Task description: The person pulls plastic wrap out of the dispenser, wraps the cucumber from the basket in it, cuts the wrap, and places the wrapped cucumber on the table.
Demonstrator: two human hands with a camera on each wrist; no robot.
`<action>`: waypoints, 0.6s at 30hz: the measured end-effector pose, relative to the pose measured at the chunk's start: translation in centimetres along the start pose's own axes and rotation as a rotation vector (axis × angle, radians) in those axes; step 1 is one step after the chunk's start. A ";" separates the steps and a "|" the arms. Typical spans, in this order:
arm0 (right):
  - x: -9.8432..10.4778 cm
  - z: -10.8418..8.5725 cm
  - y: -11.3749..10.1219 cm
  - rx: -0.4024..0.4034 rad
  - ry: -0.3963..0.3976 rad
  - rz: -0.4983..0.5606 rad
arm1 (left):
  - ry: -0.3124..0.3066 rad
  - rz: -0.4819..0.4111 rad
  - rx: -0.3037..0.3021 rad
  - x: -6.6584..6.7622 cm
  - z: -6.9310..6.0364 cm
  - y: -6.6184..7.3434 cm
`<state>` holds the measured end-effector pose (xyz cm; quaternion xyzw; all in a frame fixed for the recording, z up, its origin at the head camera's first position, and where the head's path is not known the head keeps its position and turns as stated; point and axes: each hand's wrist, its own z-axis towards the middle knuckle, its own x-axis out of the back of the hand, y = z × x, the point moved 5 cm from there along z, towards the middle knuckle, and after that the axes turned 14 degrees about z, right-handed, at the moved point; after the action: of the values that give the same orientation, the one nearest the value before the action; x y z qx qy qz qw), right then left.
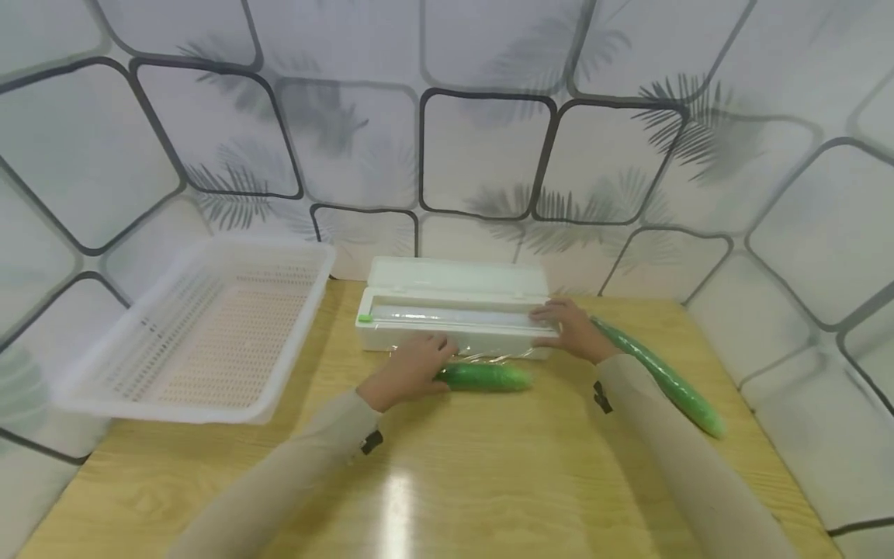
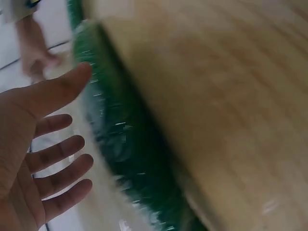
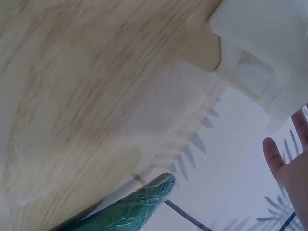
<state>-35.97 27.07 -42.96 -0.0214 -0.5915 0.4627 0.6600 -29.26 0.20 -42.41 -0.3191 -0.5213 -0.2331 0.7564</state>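
Note:
A green cucumber lies on the table before a white cling film box, whose lid stands raised. In the left wrist view, shiny clear film covers this cucumber. My left hand is at the cucumber's left end, its thumb tip by the cucumber and its fingers spread. My right hand rests at the box's right end, fingers over the top edge. A film roll shows inside the box, with a green slider at its left. Clear film hangs at the box's front.
A white perforated basket stands at the left. To the right, a long film-wrapped cucumber lies slantwise beside my right forearm. Patterned walls close off the back and sides of the wooden table.

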 end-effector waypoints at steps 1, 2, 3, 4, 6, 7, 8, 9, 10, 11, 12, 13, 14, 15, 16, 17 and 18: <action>0.2 0.0 -0.1 -0.012 -0.009 0.009 | -0.035 0.016 -0.019 -0.6 0.1 0.6; 0.3 0.0 0.0 -0.027 -0.020 0.018 | -0.063 0.038 -0.029 -1.2 0.1 1.0; 0.4 0.1 0.0 -0.038 -0.033 0.020 | -0.071 0.055 -0.033 -1.6 0.1 1.3; 0.4 0.1 -0.1 -0.051 -0.044 0.031 | -0.067 0.069 -0.039 -1.9 0.0 1.5; 0.3 0.3 0.0 -0.081 -0.068 0.044 | -0.054 0.081 -0.054 -2.1 -0.2 1.7; 0.3 0.4 0.0 -0.090 -0.079 0.048 | -0.048 0.078 -0.064 -2.1 -0.3 1.7; 0.3 0.4 0.1 -0.099 -0.088 0.050 | -0.050 0.065 -0.074 -2.0 -0.4 1.8; 0.4 0.4 0.2 -0.108 -0.095 0.057 | -0.059 0.053 -0.086 -1.9 -0.5 2.0; 0.5 0.5 0.2 -0.116 -0.102 0.062 | -0.094 0.021 -0.089 -1.7 -0.7 2.1; 0.5 0.5 0.3 -0.123 -0.111 0.064 | -0.137 -0.017 -0.088 -1.5 -0.8 2.3; 0.6 0.5 0.3 -0.129 -0.119 0.067 | -0.184 -0.051 -0.083 -1.3 -1.0 2.5; 0.7 0.5 0.4 -0.131 -0.124 0.065 | -0.223 -0.080 -0.079 -1.0 -1.2 2.8; 0.8 0.5 0.4 -0.135 -0.128 0.072 | -0.262 -0.101 -0.073 -0.8 -1.4 3.1; 0.9 0.4 0.4 -0.136 -0.128 0.077 | -0.293 -0.122 -0.068 -0.5 -1.6 3.3; 1.0 0.4 0.2 -0.127 -0.120 0.080 | -0.321 -0.149 -0.058 -0.3 -1.8 3.5; 1.1 0.3 0.0 -0.117 -0.107 0.077 | -0.330 -0.163 -0.057 -0.1 -1.9 3.8; 1.3 0.1 -0.5 -0.099 -0.082 0.074 | -0.340 -0.172 -0.058 0.0 -2.1 4.0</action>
<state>-35.88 27.51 -41.66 -0.0570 -0.6391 0.4575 0.6157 -25.17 1.41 -43.86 -0.3299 -0.6599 -0.2546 0.6252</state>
